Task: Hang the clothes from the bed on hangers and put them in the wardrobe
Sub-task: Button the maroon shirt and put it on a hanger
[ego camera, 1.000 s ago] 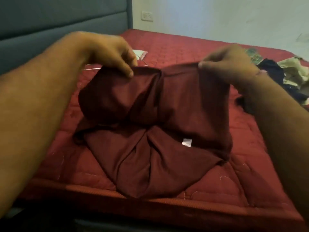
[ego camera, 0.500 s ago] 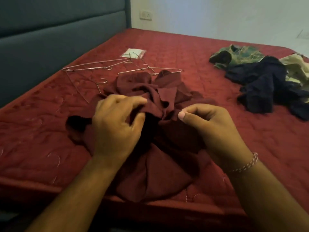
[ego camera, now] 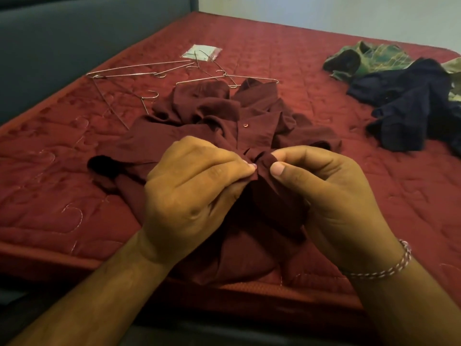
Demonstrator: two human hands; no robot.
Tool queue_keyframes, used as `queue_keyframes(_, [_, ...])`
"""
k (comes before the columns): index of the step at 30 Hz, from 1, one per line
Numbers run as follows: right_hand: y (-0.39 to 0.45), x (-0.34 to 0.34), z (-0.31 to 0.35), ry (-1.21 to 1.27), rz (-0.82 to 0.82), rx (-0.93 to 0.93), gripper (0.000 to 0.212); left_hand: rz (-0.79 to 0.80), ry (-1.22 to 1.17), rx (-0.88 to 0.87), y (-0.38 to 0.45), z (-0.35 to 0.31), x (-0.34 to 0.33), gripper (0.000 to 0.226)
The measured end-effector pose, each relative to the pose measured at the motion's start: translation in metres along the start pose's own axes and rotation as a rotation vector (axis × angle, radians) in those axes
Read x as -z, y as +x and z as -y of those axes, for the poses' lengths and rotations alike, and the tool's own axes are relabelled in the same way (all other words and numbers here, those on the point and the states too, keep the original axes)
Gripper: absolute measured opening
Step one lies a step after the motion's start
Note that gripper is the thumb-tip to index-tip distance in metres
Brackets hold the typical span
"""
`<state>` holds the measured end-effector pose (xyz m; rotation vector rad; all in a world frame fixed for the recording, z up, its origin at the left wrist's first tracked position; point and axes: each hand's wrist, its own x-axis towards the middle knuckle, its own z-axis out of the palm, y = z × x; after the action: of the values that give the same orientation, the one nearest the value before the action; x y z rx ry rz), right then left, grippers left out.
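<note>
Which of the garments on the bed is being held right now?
The maroon buttoned shirt in the middle: the left hand and right hand both pinch its fabric. The dark navy garment and green patterned garment lie untouched at far right.

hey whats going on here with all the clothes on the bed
A person is working on a crumpled maroon button-up shirt lying on the red quilted bed. The left hand and right hand each pinch its fabric near the front placket. Thin wire hangers lie unused behind it; a dark navy garment and a green patterned garment wait at the right.
</note>
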<state>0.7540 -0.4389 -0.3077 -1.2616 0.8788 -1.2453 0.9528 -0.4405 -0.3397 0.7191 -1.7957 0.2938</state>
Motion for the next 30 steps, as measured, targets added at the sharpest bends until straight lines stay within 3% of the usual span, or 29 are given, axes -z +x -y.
queue_keyframes(8, [-0.002,-0.003,-0.001,-0.057,0.033,0.05,0.017,0.006,0.099,-0.036,-0.002,0.002,0.0,0.007])
queue_keyframes(15, [-0.004,-0.005,-0.002,-0.309,-0.013,0.199,0.009,-0.008,0.116,-0.018,-0.001,-0.001,0.001,0.005])
queue_keyframes(30, [-0.001,0.001,-0.011,-0.3,0.023,0.259,0.01,0.031,0.118,-0.048,-0.004,0.003,-0.002,0.007])
